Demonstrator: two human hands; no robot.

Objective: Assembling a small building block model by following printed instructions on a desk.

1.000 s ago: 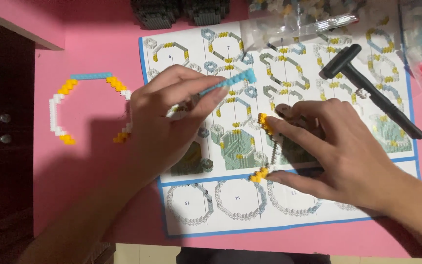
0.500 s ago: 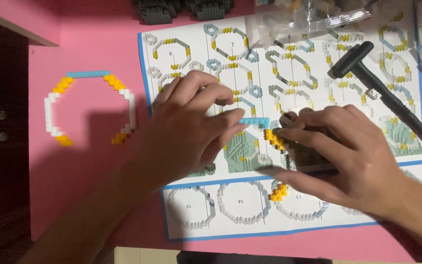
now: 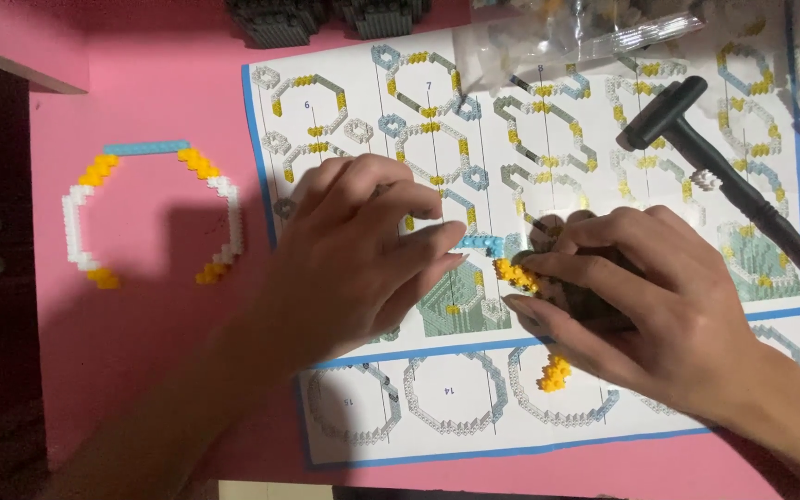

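Observation:
My left hand (image 3: 354,255) lies palm down over the building-instruction sheet (image 3: 344,120), its fingertips pinching a thin light-blue brick strip (image 3: 479,243). The strip's end meets a small yellow brick cluster (image 3: 514,275) that my right hand (image 3: 636,296) grips together with a dark piece mostly hidden under its fingers. A second small yellow cluster (image 3: 555,372) lies loose on the sheet below my right hand. Both hands touch over the middle of the sheet.
A partly open ring of white, yellow and light-blue bricks (image 3: 150,213) lies on the pink table (image 3: 141,83) at left. A black plastic hammer (image 3: 719,171) rests on the sheet's right part. Clear plastic bags (image 3: 567,32) and dark brick blocks (image 3: 280,18) sit along the far edge.
My left hand has come down and right with the blue strip, bringing its end to the yellow cluster in my right hand. The view has shifted slightly.

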